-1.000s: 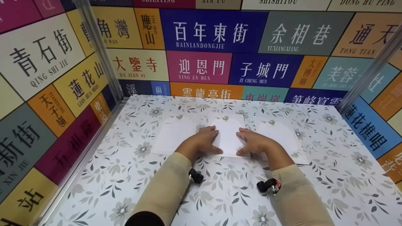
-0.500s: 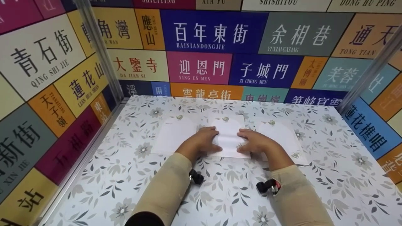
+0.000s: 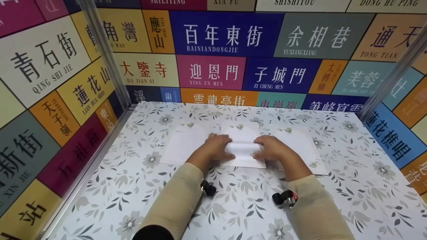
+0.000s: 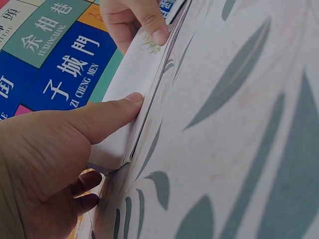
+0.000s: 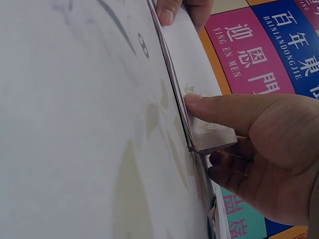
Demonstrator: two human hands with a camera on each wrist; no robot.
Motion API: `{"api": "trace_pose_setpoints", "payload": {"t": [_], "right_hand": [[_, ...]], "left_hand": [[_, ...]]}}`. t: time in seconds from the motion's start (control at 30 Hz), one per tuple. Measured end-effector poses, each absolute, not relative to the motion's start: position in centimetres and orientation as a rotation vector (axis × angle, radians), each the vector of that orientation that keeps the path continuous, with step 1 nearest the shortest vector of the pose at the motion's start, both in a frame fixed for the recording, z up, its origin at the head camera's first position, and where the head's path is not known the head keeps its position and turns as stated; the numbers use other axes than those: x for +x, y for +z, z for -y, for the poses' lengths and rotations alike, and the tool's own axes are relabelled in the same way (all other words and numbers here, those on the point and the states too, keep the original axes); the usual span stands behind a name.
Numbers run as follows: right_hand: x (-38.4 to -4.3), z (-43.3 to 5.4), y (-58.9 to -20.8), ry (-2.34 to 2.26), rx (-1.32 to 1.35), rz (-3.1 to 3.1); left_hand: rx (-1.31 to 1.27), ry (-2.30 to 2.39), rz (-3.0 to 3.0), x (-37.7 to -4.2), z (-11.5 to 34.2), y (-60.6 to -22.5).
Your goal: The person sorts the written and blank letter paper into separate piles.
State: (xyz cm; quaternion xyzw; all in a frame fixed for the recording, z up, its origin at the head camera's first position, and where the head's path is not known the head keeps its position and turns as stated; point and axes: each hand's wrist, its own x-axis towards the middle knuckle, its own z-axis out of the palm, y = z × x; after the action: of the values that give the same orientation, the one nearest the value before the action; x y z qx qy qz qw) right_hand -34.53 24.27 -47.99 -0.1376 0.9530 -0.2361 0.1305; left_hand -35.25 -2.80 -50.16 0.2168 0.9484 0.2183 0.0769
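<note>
A white sheet of paper (image 3: 243, 162) with a small floral print lies at the middle of the table, bulging upward in a ridge across its width. At its left edge, my left hand (image 3: 216, 148) pinches it, thumb on the near part and fingers farther back. My right hand (image 3: 273, 148) does likewise at the right edge. Up close in the left wrist view, the left thumb (image 4: 117, 112) rests on the paper (image 4: 124, 69) near its edge. The right thumb (image 5: 199, 103) presses near a printed sprig in the right wrist view.
A similar sheet (image 3: 185, 146) lies on the left, and another sheet (image 3: 298, 141) on the right, each partly under a hand. The table (image 3: 240, 200) has a leaf-and-flower cover. Walls of colourful sign panels (image 3: 210, 71) enclose its back and sides.
The middle sheet has gone from flat to bulging as the thumbs moved slightly up toward the fingers. The side sheets have not moved.
</note>
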Motion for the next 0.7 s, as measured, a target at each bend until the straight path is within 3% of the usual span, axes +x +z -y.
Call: {"api": "trace_pose_setpoints", "payload": {"t": [0.47,0.7], "right_hand": [[-34.73,-24.35,-47.98,-0.795,-0.284,-2.784],[-34.94,-24.15,-47.60,-0.987,-0.023,-2.763]], "left_hand": [[0.519,0.878,-2.777,-35.49,2.67,-49.95],[0.202,1.200,-2.691,-35.46,2.34,-49.60]]}}
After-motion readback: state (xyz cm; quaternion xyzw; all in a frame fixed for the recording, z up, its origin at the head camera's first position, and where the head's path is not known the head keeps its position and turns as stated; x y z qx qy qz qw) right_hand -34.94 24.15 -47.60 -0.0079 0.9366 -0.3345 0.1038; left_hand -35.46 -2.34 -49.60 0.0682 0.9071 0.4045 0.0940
